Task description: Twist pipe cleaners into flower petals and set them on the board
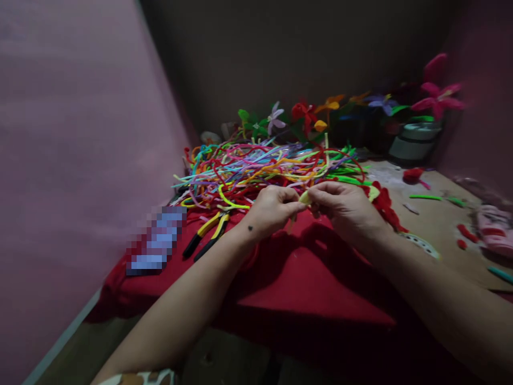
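Note:
Above the red cloth (288, 283), my left hand (274, 209) and my right hand (340, 206) meet, their fingers pinched on a small pale yellow piece (305, 197). A thin pale strand hangs below it near my left fingertips. Just behind the hands lies a large tangled heap of colourful pipe cleaners (264, 166). Pliers with yellow and black handles (208, 233) rest on the cloth to the left of my left forearm. Red fuzzy pieces (385, 206) lie beside my right wrist.
Several fuzzy flowers, one of them pink (437, 99), stand along the back. A grey container (414, 141) is at the back right. Bits and a pink object (496, 230) lie on the brown board (433, 216). A blurred-out rectangle (160, 240) sits at left.

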Motion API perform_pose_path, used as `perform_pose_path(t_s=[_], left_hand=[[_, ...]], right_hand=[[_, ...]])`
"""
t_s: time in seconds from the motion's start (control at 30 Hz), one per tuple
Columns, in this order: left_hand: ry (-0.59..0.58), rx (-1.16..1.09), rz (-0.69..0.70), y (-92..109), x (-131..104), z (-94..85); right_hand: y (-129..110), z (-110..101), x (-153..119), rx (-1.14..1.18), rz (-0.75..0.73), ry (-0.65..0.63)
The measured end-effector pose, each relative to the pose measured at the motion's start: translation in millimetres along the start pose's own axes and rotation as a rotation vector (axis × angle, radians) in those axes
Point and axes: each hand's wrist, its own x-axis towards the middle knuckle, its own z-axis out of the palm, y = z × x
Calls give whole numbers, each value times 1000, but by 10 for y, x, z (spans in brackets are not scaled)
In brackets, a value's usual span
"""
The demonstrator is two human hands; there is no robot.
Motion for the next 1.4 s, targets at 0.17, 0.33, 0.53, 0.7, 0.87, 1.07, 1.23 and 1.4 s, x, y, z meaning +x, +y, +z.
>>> perform_pose_path(t_s=[0.17, 0.33, 0.53, 0.7, 0.87, 1.07, 1.23, 1.4], left_hand=[[-13, -107, -32, -12, 10, 50], [-63, -316, -76, -42, -2, 58], [-53, -227, -73, -52, 8, 92], [-44, -305, -103, -49, 4, 111], [-50, -367, -117, -76, -1, 130], [-74, -439, -134, -52, -8, 143], [-18, -513, -119, 33, -44, 108], [32, -487, -113, 14, -40, 156]], right_hand=[[-17, 17, -97, -412, -303, 138], [4, 23, -95, -500, -342, 113], [2, 18, -66, -367, -166, 75], [49, 17, -62, -358, -141, 74], [115, -14, -28, -279, -121, 25], [13, 8, -81, -447, -190, 129], [31, 13, -38, -185, -95, 79], [68, 21, -45, -99, -41, -5]])
